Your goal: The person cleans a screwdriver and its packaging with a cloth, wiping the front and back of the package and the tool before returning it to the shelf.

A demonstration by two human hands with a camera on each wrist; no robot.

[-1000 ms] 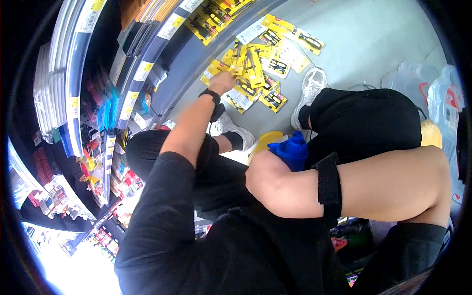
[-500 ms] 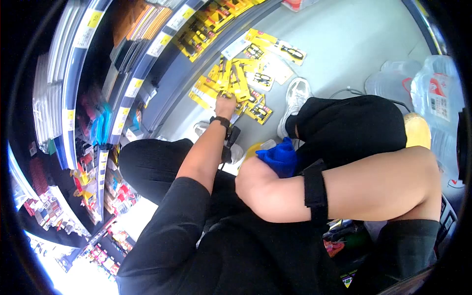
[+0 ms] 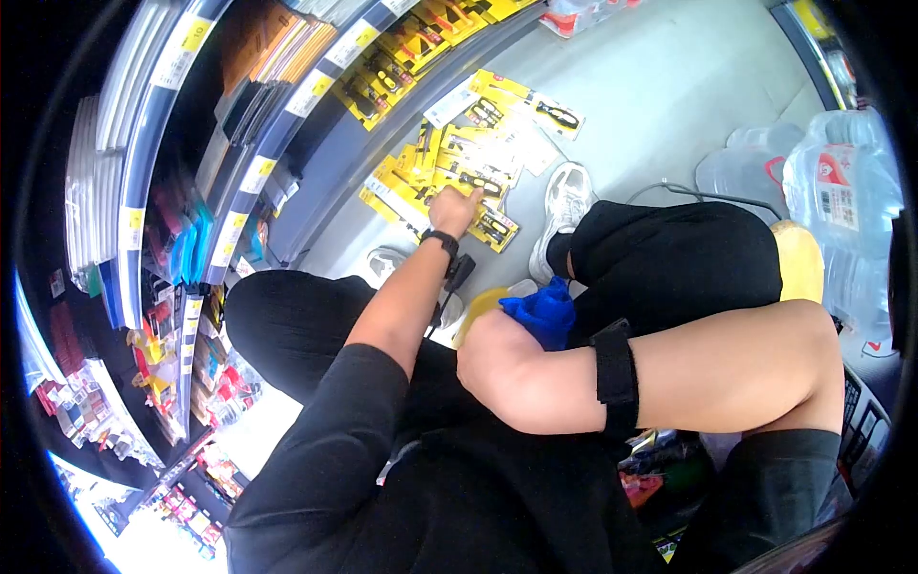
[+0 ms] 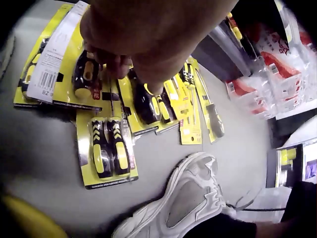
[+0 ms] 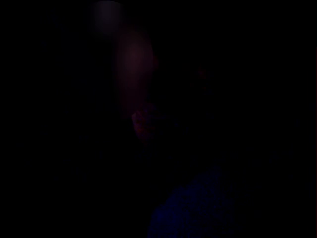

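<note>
My left hand is low over a loose pile of yellow carded screwdriver packs on the floor. In the left wrist view its curled fingertips pinch at a screwdriver pack, and the hand covers the pack's upper part. A pack with two black-and-yellow screwdrivers lies just in front of it. My right hand is folded near my lap and grips a bunched blue cloth, its fingers mostly hidden. The right wrist view is nearly black, with a faint patch of blue cloth.
More yellow packs hang along the low shelf at the left. White shoes flank the pile. Clear plastic containers stand at the right beside a cable. Something yellow is next to my knee.
My left hand has moved right across the pile, and packs under it have shifted and lie differently. The right hand keeps hold of the blue cloth. The head view has shifted.
</note>
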